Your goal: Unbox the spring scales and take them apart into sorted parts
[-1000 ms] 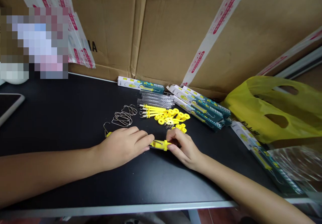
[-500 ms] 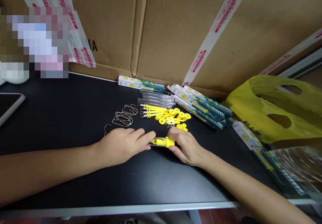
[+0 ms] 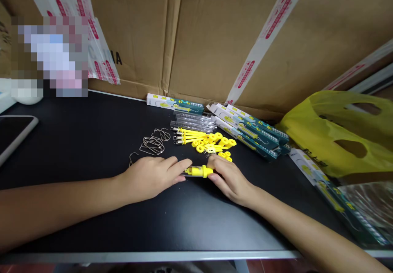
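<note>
My left hand [image 3: 153, 179] is closed around the clear tube of a partly assembled spring scale [image 3: 198, 171], hiding most of it. At the tube's right end, the thumb and fingers of my right hand [image 3: 231, 179] pinch the yellow cap. The scale lies level, low over the black table [image 3: 172, 224]. Just beyond my hands are loose yellow caps and rings [image 3: 225, 143], yellow rods with small springs [image 3: 192, 136] and several clear tubes [image 3: 196, 121]. Bent metal hooks [image 3: 153, 144] lie in a heap beyond my left hand, with one hook [image 3: 132, 156] nearer to it.
Printed spring scale boxes [image 3: 251, 131] are stacked behind the parts, with one box [image 3: 175, 103] along the cardboard wall [image 3: 215, 39] and another [image 3: 337, 199] at the right. A yellow plastic bag [image 3: 325, 121] and clear plastic wrap [image 3: 365, 203] lie right. A white-edged device [image 3: 33, 121] lies left.
The whole view has shifted slightly to the right. My right fingers have slid back a little along the yellow cap, so more of it shows. My left hand keeps its hold on the tube.
</note>
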### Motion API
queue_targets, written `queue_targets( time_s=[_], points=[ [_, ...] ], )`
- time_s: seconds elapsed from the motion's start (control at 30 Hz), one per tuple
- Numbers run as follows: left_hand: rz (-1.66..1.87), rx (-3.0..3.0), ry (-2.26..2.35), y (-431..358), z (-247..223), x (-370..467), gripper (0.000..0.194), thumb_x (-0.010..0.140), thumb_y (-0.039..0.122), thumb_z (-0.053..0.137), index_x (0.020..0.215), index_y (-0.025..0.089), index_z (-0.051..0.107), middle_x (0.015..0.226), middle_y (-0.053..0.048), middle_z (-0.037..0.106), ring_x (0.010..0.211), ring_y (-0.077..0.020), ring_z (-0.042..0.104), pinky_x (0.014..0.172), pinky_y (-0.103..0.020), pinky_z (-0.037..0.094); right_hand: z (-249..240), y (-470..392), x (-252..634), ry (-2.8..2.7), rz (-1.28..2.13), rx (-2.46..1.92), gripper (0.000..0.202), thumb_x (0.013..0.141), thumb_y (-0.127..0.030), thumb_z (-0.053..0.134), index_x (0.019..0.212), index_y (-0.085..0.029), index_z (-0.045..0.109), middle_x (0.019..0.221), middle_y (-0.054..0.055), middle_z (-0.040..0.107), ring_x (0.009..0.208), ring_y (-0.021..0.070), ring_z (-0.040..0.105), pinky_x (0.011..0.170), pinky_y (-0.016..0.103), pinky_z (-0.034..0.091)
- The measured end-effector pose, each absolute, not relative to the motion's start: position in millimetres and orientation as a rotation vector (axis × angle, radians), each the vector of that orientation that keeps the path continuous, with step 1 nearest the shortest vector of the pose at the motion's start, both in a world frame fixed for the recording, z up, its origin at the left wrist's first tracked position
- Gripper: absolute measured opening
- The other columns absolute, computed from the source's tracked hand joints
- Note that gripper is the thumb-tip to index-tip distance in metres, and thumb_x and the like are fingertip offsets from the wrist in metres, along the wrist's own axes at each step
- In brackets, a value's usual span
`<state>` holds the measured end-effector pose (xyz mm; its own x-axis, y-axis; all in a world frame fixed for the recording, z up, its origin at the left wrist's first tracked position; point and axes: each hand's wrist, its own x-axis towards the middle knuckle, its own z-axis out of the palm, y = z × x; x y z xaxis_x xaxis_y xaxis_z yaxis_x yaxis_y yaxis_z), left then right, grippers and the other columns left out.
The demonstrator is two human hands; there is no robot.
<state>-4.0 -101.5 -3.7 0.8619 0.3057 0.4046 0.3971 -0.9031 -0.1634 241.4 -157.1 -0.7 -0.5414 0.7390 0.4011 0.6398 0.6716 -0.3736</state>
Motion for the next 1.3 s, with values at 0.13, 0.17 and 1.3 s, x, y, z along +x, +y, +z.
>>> queue_targets(
  time_s=[0.13, 0.17, 1.3],
  points=[
    [-0.577, -2.788, -0.525, -100.2, -3.4, -3.8, 0.032, 0.096, 0.034, 0.042, 0.124, 0.018, 0.048, 0.081, 0.002, 0.063, 0.065, -0.0125, 0.063, 0.053, -0.024, 0.041, 8.3, -155.7, 247.4, -2.523, -0.169, -0.974, 0.006, 0.094, -0.024, 0.043, 0.094, -0.02, 0.048, 0.075, 0.004, 0.055, 0.066, 0.0168, 0.048, 0.057, 0.029, 0.04],
    [-0.584, -2.778, -0.507, -100.0, -3.1, -3.7, 0.033, 0.096, 0.034, 0.043, 0.124, 0.018, 0.048, 0.08, 0.002, 0.062, 0.065, -0.0127, 0.063, 0.054, -0.024, 0.041, 11.1, -156.8, 248.5, -2.567, -0.324, -0.93, 0.004, 0.092, -0.02, 0.047, 0.094, -0.021, 0.05, 0.073, 0.003, 0.056, 0.066, 0.0168, 0.048, 0.056, 0.029, 0.038],
    [-0.62, -2.656, -0.436, -101.6, -0.5, -4.8, 0.041, 0.096, 0.031, 0.046, 0.135, 0.018, 0.042, 0.092, 0.002, 0.063, 0.073, -0.0116, 0.061, 0.061, -0.025, 0.042, 14.7, -165.8, 237.7, -2.157, 0.671, -1.291, 0.028, 0.095, -0.035, 0.044, 0.075, -0.017, 0.053, 0.07, 0.001, 0.052, 0.068, 0.0127, 0.047, 0.064, 0.025, 0.037]
  ],
)
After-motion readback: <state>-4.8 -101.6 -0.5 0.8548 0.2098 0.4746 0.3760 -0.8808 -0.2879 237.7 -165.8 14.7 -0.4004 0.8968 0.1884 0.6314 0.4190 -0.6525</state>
